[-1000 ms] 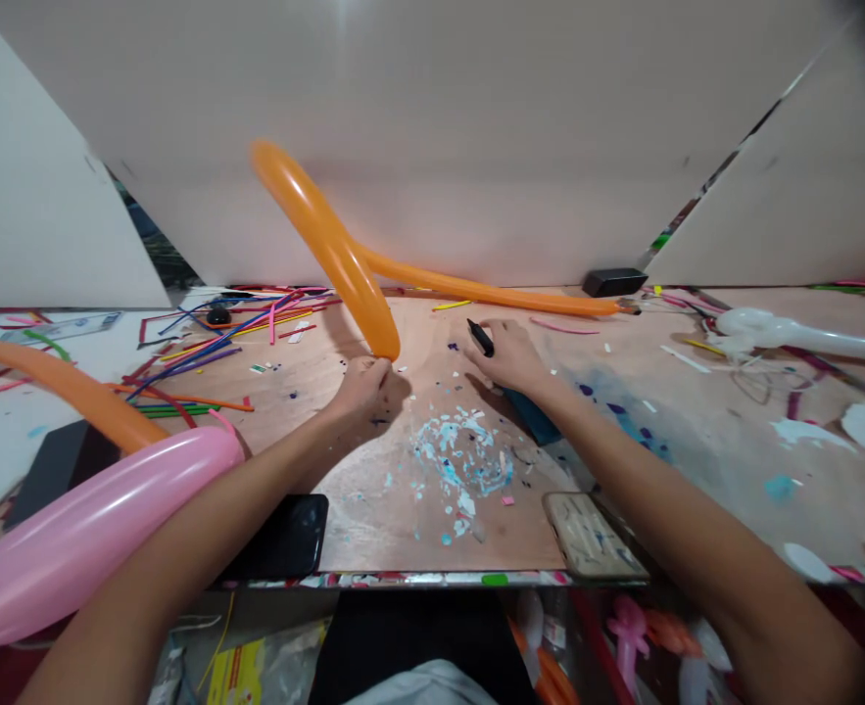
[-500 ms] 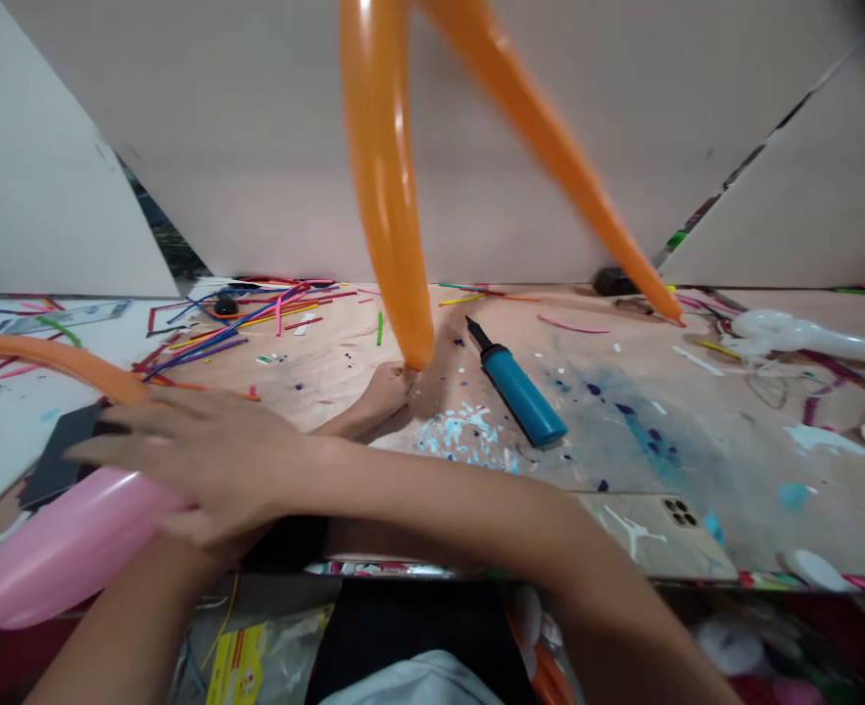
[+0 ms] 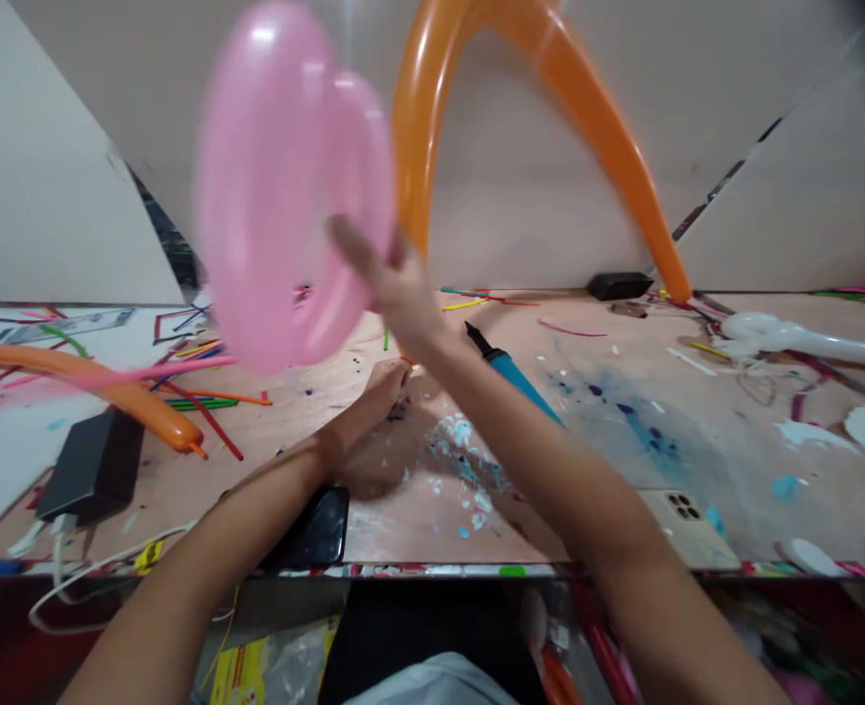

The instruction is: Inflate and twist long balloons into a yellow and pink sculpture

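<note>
My right hand, blurred by motion, is raised and closed around the right side of a pink looped balloon. A thin pink tail trails from the balloon's bottom to the left. Lower down, just above the table, my left hand is closed on the end of a long orange balloon. That balloon rises behind my right hand, arches over, and comes down at the right near the back of the table. Part of it is hidden by the pink balloon and my right hand.
A blue hand pump lies partly behind my right forearm. Another orange balloon and a black power adapter are at left. Phones lie near the front edge, a white balloon at right. Uninflated balloons litter the table.
My right hand has swung from the left side up to the middle, lifting the pink balloon off the left of the table. My left hand stays on the orange balloon's end.
</note>
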Demonstrator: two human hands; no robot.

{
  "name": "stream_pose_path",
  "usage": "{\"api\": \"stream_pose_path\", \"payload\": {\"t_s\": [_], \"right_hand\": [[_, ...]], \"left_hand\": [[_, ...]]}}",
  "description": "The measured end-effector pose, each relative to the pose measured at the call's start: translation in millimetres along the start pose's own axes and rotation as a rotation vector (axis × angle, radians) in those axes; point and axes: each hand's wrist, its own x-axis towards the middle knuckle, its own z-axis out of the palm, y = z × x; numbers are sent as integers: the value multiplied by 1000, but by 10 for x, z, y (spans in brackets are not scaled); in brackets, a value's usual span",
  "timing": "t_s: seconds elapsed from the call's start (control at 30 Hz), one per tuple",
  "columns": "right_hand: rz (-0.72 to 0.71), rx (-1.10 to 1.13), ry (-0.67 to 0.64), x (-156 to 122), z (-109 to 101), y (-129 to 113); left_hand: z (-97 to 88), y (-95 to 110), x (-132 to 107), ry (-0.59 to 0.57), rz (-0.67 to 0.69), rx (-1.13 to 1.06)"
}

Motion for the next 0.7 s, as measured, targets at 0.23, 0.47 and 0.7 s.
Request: {"api": "stream_pose_path", "payload": {"t_s": [0.23,0.47,0.7], "right_hand": [[-30,-145,678,-200,-1811,169],[776,39,650,-26,-2307,821],[419,-136,-155,46,-1569,563]], "left_hand": [[-88,105,55,44,215,216],[-185,120,97,-10,264,443],[-83,136,-16,-80,176,527]]}}
